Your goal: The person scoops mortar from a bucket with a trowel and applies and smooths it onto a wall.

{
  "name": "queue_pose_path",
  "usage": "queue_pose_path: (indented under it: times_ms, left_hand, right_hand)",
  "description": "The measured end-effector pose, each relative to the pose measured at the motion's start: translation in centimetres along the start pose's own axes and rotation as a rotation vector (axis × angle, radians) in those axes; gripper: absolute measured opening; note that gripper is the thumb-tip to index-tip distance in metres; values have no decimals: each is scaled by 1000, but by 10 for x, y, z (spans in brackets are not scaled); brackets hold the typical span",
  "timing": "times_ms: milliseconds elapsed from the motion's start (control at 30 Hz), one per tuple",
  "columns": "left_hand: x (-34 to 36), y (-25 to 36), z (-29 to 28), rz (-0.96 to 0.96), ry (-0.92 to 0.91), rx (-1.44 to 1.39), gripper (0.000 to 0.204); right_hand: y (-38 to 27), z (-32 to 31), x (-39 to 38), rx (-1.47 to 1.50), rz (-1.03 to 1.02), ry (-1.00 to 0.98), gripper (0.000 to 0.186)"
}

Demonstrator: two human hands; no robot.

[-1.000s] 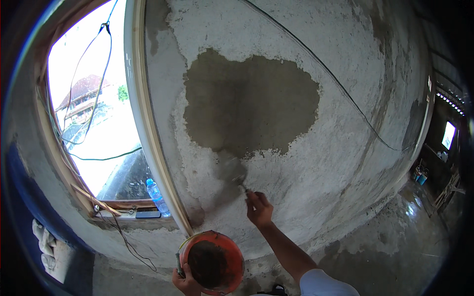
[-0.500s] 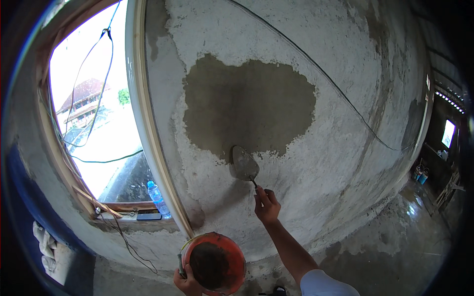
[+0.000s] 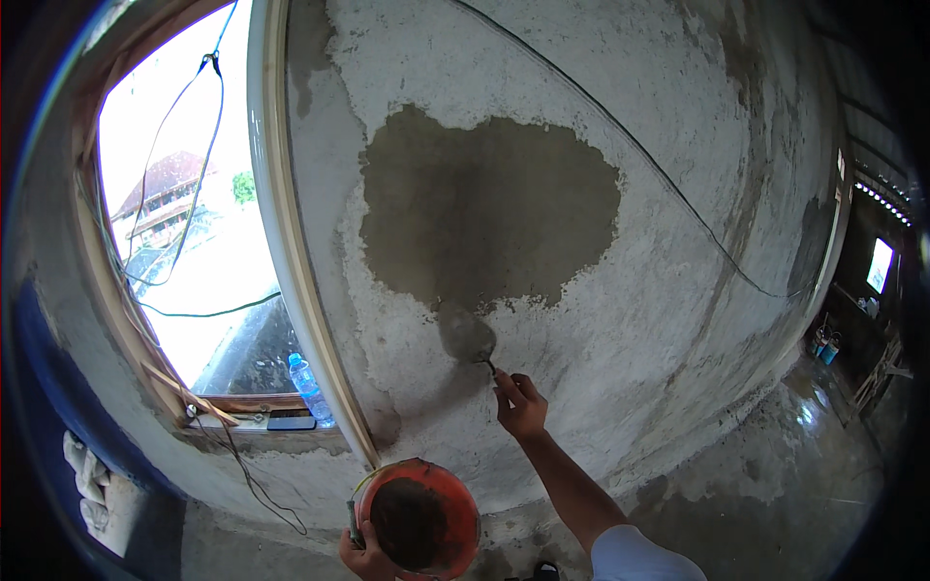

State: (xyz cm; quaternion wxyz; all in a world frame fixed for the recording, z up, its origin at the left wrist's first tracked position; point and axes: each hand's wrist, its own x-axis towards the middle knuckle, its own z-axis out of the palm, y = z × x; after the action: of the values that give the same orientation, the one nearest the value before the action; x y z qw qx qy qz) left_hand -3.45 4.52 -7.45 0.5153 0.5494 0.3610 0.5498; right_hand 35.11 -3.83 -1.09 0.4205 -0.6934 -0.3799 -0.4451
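Note:
My right hand (image 3: 521, 405) is closed round the handle of a trowel (image 3: 467, 335), whose rounded grey blade lies at the lower edge of a dark wet mortar patch (image 3: 484, 208) on the wall. Whether the blade presses on the wall or hovers just off it, I cannot tell. Low in the view, my left hand (image 3: 365, 557) grips an orange-red bucket (image 3: 469, 513) at its left side, by the handle. Dark mortar (image 3: 409, 523) fills part of the bucket, its mouth turned up toward me.
The pale, rough wall (image 3: 620, 387) surrounds the patch, crossed by a black cable (image 3: 620, 126). To the left is a window with a wooden frame (image 3: 320, 320), hanging wires, and a plastic bottle (image 3: 308, 387) and a phone-like slab (image 3: 292, 423) on its sill. Wet concrete floor (image 3: 756, 484) lies lower right.
The trowel blade has moved slightly down and left from the patch's lower edge, and my right hand with it. The bucket and my left hand have barely moved.

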Motion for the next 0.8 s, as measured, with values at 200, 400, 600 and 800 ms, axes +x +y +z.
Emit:
queue_pose_path:
  times_ms: [200, 400, 600, 800]
  left_hand:
    - [3, -6, -5, -9, -1, -19, 23]
    - [3, -4, -5, -23, 19, -46, 22]
    - [3, -13, -8, -21, -2, -79, 20]
    - [-3, 13, 10, -17, 4, -84, 18]
  right_hand:
    - [2, 7, 7, 45, 57, 96, 41]
    - [-5, 9, 2, 32, -17, -57, 44]
    - [-11, 6, 14, 95, 71, 84, 42]
    - [-8, 9, 12, 57, -58, -90, 42]
